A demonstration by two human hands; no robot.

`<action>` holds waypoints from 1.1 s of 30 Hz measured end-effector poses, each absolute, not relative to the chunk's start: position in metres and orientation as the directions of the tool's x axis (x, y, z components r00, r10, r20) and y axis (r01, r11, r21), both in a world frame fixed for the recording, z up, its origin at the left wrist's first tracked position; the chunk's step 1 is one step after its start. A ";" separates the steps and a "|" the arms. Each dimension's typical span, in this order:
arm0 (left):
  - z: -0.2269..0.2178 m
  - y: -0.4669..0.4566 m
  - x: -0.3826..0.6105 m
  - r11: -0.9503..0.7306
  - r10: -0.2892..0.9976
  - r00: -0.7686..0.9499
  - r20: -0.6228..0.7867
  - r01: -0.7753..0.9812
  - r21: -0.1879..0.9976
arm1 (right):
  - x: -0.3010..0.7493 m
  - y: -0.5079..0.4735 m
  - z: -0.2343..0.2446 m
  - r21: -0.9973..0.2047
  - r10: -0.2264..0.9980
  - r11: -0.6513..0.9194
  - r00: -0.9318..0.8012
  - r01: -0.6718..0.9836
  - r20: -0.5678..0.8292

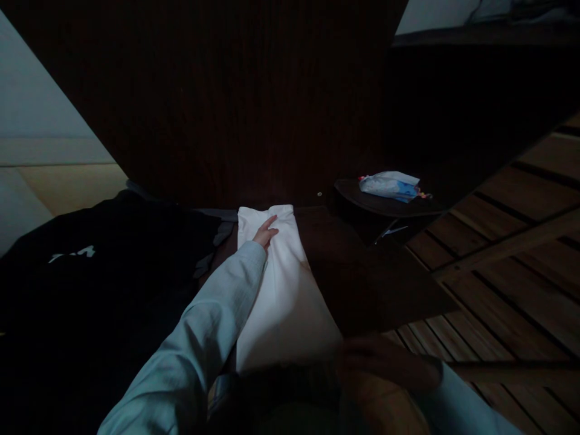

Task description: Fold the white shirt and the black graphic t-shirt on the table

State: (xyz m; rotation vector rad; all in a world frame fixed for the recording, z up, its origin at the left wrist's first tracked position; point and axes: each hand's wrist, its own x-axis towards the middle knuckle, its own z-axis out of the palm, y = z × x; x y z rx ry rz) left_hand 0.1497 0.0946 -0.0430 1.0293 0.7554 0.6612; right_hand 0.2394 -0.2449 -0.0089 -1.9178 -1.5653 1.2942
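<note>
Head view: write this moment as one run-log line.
left hand: on white cloth; right hand: by cloth's near-right corner, contact unclear; dark garment: left of cloth; packet: on shelf

Dim room, deep shadow over much of it. Broad dark wood panel [249,109] across upper middle, faint grain showing. Pale wall [40,90] at far left, beige strip [67,181] below it. Small rounded dark shelf [351,192] right of middle. Brown wooden slats [512,296] at right, dark gaps between, bar [516,247] crossing them.
</note>
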 end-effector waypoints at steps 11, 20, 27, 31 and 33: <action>-0.037 0.124 0.174 0.481 0.776 0.571 -0.270 -0.259 0.837 | 0.235 -0.189 -0.022 -0.693 0.878 -0.475 0.237 0.543 -0.416; -0.031 0.155 0.167 0.028 0.911 0.391 -0.131 0.257 0.966 | 0.232 -0.215 -0.033 -0.797 0.739 -0.587 0.496 0.144 -0.455; -0.005 0.179 0.207 -0.249 0.866 0.488 -0.112 0.614 0.749 | 0.231 -0.216 -0.037 -0.820 0.765 -0.547 0.498 0.169 -0.408; -0.012 0.168 0.236 -0.330 0.854 0.509 -0.106 0.689 0.645 | 0.228 -0.219 -0.037 -0.831 0.776 -0.540 0.465 0.138 -0.427; -0.019 0.161 0.242 -0.354 0.870 0.490 -0.059 0.702 0.618 | 0.227 -0.223 -0.038 -0.841 0.802 -0.517 0.431 0.158 -0.412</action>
